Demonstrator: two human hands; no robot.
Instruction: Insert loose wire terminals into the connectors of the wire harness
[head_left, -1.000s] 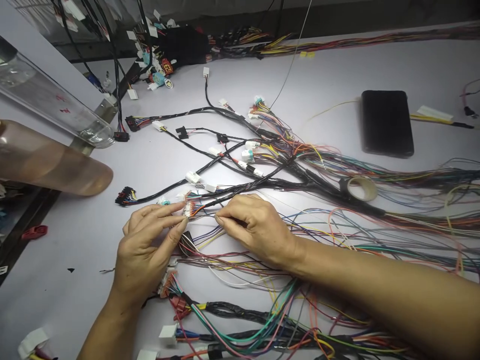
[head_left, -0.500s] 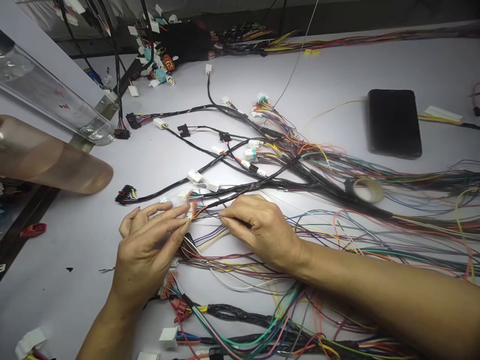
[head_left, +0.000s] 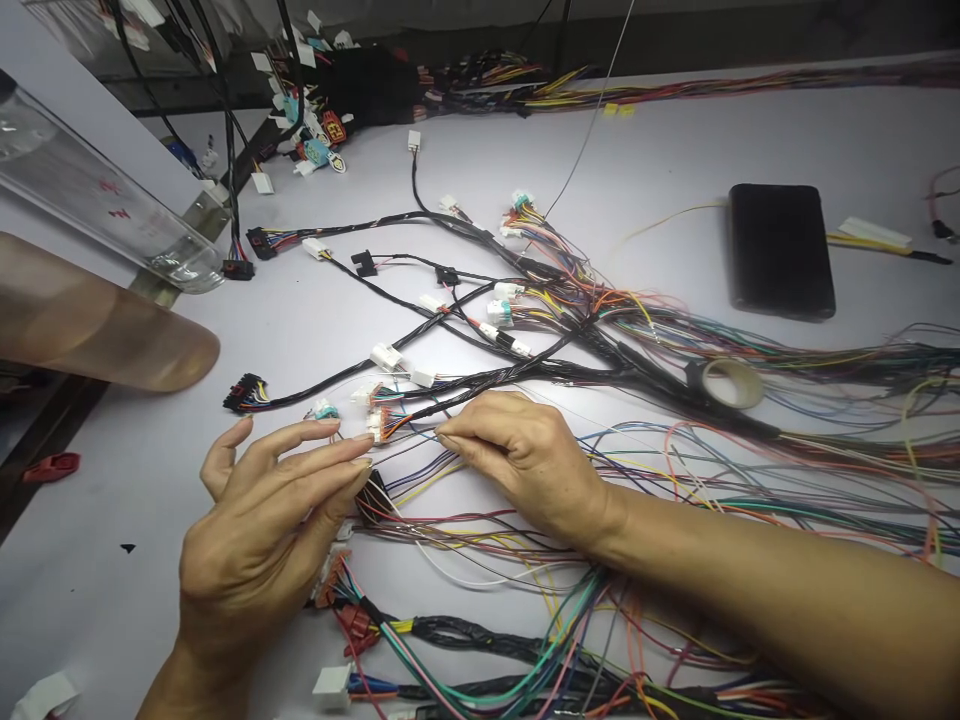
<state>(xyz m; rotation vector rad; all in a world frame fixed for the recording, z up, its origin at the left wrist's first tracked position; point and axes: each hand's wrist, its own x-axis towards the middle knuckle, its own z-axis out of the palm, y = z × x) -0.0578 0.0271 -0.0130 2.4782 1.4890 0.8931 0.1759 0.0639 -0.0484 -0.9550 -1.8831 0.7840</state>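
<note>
Where the right hand (head_left: 517, 465) pinches, the thin wire (head_left: 412, 435) is hidden.

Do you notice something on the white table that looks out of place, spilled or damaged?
A small black scrap lies alone on the white table, at left, attached to nothing, so it looks like debris. Nearby, a red plastic piece lies apart from the thin multicoloured wires. No spill or damage is evident.
</note>
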